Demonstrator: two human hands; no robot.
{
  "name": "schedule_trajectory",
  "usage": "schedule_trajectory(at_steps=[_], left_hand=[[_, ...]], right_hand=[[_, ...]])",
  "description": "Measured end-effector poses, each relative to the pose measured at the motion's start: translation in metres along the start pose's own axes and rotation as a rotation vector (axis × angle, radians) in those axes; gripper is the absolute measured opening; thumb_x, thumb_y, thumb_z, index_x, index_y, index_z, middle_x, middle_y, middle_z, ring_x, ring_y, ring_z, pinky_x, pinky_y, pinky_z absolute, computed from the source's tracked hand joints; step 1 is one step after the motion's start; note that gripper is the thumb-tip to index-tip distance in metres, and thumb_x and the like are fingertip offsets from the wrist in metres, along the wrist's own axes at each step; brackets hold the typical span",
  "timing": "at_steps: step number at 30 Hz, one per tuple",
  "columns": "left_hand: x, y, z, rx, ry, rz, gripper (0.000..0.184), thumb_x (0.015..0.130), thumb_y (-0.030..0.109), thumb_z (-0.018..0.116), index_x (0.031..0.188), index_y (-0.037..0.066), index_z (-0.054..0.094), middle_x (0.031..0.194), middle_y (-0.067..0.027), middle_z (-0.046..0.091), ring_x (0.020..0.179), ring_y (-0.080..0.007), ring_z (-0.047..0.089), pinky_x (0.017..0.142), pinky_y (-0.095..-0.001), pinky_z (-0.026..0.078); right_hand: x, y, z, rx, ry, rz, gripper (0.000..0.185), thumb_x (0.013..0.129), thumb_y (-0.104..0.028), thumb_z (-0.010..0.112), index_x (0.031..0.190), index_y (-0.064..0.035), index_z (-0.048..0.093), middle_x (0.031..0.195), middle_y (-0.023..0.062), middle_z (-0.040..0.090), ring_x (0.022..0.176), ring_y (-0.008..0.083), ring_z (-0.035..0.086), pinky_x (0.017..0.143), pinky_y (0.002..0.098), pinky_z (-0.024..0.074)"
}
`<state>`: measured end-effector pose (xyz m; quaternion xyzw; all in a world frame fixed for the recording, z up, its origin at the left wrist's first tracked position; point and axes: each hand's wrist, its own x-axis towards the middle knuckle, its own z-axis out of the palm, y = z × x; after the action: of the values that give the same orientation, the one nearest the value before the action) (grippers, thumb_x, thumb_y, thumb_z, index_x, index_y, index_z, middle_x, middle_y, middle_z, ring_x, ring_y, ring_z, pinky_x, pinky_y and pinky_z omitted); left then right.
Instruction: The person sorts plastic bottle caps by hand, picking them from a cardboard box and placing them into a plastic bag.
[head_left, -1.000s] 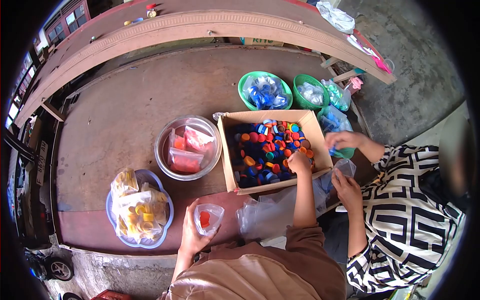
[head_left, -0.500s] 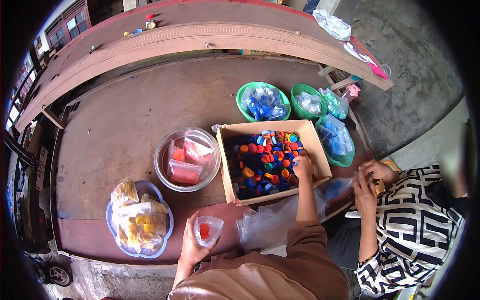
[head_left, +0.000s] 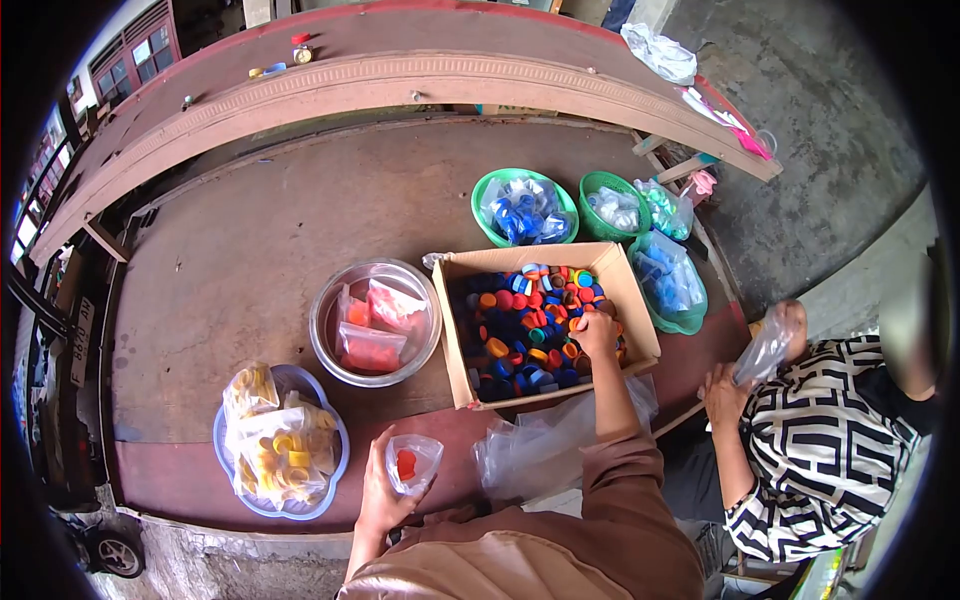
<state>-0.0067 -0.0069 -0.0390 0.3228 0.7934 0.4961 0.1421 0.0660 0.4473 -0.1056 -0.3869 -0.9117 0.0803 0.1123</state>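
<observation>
My left hand (head_left: 378, 497) is wrapped around a small clear plastic bag (head_left: 428, 458) held with its mouth up. A few red bottle caps (head_left: 406, 464) lie inside it. Over in the cardboard box (head_left: 455, 350), my right hand (head_left: 597, 332) reaches down among loose bottle caps (head_left: 537, 335) of blue, red, orange and other colours. Its fingers are pinched together; whatever is between them is hidden. Between the box and my body lie flat clear plastic bags (head_left: 540, 455).
Left of the box, a metal bowl (head_left: 318, 340) holds bags of red caps. A light-blue basin (head_left: 343, 455) carries bagged yellow caps. Green baskets (head_left: 478, 205) with bagged caps stand behind and right. A co-worker's hands (head_left: 728, 395) handle a clear bag (head_left: 765, 350) at the right.
My right hand has shifted slightly left within the box. The co-worker's hands have moved apart, with a clear bag now stretched between them. My left hand stays almost still.
</observation>
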Motion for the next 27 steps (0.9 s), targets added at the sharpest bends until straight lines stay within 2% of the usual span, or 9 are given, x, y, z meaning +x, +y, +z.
schedule_trajectory(at_steps=[1, 5, 8, 11, 14, 22, 23, 26, 27], left_hand=[[0.000, 0.000, 0.001, -0.001, -0.003, 0.000, 0.086, 0.059, 0.012, 0.079, 0.130, 0.002, 0.031, 0.114, -0.0168, 0.048, 0.101, -0.0279, 0.053, 0.088, -0.0360, 0.043], [-0.004, -0.001, 0.004, -0.013, -0.012, 0.028, 0.086, 0.059, 0.012, 0.079, 0.130, 0.002, 0.031, 0.112, -0.0165, 0.049, 0.101, -0.0274, 0.053, 0.087, -0.0358, 0.043], [-0.002, -0.001, 0.006, -0.026, -0.001, 0.053, 0.085, 0.059, 0.011, 0.079, 0.129, 0.003, 0.032, 0.111, -0.0168, 0.049, 0.101, -0.0275, 0.053, 0.087, -0.0358, 0.044], [-0.002, -0.002, 0.004, -0.023, 0.001, 0.033, 0.085, 0.058, 0.011, 0.078, 0.129, 0.003, 0.032, 0.112, -0.0169, 0.049, 0.101, -0.0275, 0.053, 0.087, -0.0359, 0.043], [-0.005, 0.000, 0.003, -0.042, 0.008, 0.017, 0.085, 0.058, 0.011, 0.079, 0.129, 0.003, 0.032, 0.113, -0.0171, 0.049, 0.101, -0.0282, 0.053, 0.087, -0.0365, 0.043], [-0.005, 0.007, 0.000, -0.042, 0.014, 0.056, 0.087, 0.057, 0.012, 0.079, 0.129, 0.002, 0.032, 0.117, -0.0175, 0.046, 0.103, -0.0281, 0.052, 0.088, -0.0366, 0.043], [-0.007, 0.006, 0.000, -0.037, 0.013, 0.057, 0.087, 0.057, 0.012, 0.079, 0.129, 0.002, 0.032, 0.117, -0.0175, 0.046, 0.103, -0.0282, 0.052, 0.088, -0.0366, 0.043], [-0.005, 0.003, 0.004, -0.028, 0.025, 0.066, 0.088, 0.056, 0.011, 0.079, 0.129, 0.001, 0.031, 0.116, -0.0173, 0.046, 0.103, -0.0285, 0.051, 0.088, -0.0366, 0.043], [-0.004, 0.003, 0.004, -0.026, 0.030, 0.067, 0.088, 0.056, 0.011, 0.080, 0.129, 0.002, 0.031, 0.116, -0.0173, 0.046, 0.103, -0.0287, 0.051, 0.088, -0.0367, 0.043]], right_hand=[[-0.004, -0.003, -0.002, 0.057, 0.085, -0.019, 0.028, 0.048, -0.017, 0.084, 0.056, -0.0077, 0.059, 0.065, 0.0057, 0.063, 0.062, 0.0220, 0.062, 0.061, 0.0338, 0.0493], [-0.010, -0.017, -0.011, 0.140, 0.042, 0.082, 0.027, 0.050, -0.025, 0.084, 0.061, -0.0086, 0.067, 0.069, 0.0073, 0.066, 0.066, 0.0218, 0.063, 0.064, 0.0325, 0.0500], [-0.011, -0.012, -0.007, 0.135, 0.103, 0.000, 0.029, 0.049, -0.028, 0.084, 0.062, -0.0084, 0.067, 0.068, 0.0085, 0.065, 0.066, 0.0236, 0.063, 0.068, 0.0337, 0.0497], [-0.011, -0.005, 0.002, 0.188, 0.115, 0.080, 0.030, 0.048, -0.032, 0.084, 0.060, -0.0099, 0.068, 0.067, 0.0060, 0.066, 0.062, 0.0209, 0.063, 0.064, 0.0329, 0.0497], [-0.002, 0.018, 0.024, 0.488, 0.123, 0.205, 0.032, 0.050, -0.032, 0.084, 0.061, -0.0068, 0.067, 0.065, 0.0076, 0.065, 0.060, 0.0187, 0.062, 0.061, 0.0308, 0.0495], [-0.006, -0.004, 0.005, 0.540, 0.341, 0.344, 0.031, 0.054, -0.020, 0.084, 0.068, 0.0008, 0.066, 0.062, 0.0093, 0.063, 0.055, 0.0167, 0.060, 0.056, 0.0282, 0.0479], [-0.007, -0.006, 0.004, 0.642, 0.418, 0.340, 0.026, 0.058, -0.017, 0.082, 0.067, 0.0002, 0.064, 0.064, 0.0072, 0.062, 0.056, 0.0154, 0.058, 0.055, 0.0275, 0.0471], [-0.044, -0.091, -0.049, 0.827, 0.593, -0.067, 0.019, 0.069, -0.013, 0.076, 0.070, -0.0033, 0.059, 0.072, 0.0038, 0.063, 0.065, 0.0115, 0.057, 0.060, 0.0265, 0.0467], [-0.061, -0.114, -0.048, 0.941, 0.424, -0.088, 0.016, 0.072, -0.011, 0.073, 0.077, -0.0050, 0.059, 0.075, 0.0029, 0.063, 0.068, 0.0098, 0.057, 0.063, 0.0259, 0.0466]])
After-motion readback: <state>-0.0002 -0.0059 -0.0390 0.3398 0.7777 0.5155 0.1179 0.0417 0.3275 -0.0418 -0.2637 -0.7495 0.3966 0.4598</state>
